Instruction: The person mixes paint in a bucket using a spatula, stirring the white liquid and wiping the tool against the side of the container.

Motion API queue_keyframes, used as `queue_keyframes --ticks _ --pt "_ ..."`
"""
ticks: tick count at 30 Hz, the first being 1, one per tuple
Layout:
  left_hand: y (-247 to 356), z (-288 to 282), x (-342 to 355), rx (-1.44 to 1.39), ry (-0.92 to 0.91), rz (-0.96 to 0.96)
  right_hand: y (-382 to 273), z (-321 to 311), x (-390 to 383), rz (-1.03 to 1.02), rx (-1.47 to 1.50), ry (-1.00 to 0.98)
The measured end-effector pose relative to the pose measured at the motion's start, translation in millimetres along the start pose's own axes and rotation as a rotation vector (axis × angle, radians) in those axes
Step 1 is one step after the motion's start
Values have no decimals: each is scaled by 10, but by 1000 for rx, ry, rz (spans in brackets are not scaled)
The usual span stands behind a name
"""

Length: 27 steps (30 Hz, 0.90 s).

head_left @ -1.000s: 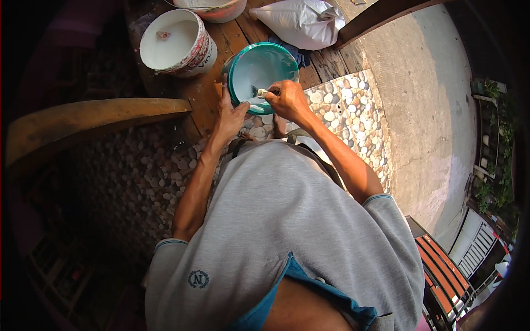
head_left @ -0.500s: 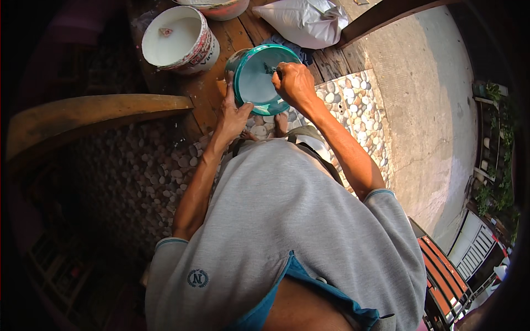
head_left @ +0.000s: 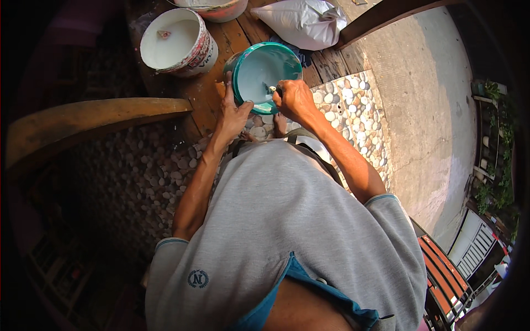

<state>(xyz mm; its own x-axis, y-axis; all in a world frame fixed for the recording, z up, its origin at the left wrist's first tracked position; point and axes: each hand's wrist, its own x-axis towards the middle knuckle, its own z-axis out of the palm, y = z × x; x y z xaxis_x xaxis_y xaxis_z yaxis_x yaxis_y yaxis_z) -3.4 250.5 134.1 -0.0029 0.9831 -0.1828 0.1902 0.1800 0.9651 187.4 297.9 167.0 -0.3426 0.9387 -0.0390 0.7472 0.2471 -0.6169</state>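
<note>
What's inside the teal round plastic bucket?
Inside the bucket, pale whitish contents and part of a small pale-and-dark tool show, gripped by the right hand. The contents cover the bottom; the hand hides some of the tool.

From the left of two wide fisheye cameras on my head, the view looks down my front, my grey shirt (head_left: 298,204) nearest and filling the lower middle. My hands (head_left: 298,100) lie farther off, above centre; the table (head_left: 234,34) reaches the top edge.
</note>
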Motion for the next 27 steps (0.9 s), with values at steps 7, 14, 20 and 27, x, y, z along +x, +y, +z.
queue_keyframes --ticks 7,14,20,27 --pt "38 13 -48 88 19 15 -44 36 213 16 281 147" --pt "-6 13 -33 85 -3 15 85 -85 147 -59 -43 145" --pt "91 68 -54 121 20 44 -51 -1 90 29 125 28" --pt "68 46 -54 127 25 42 -5 -89 251 49 127 230"
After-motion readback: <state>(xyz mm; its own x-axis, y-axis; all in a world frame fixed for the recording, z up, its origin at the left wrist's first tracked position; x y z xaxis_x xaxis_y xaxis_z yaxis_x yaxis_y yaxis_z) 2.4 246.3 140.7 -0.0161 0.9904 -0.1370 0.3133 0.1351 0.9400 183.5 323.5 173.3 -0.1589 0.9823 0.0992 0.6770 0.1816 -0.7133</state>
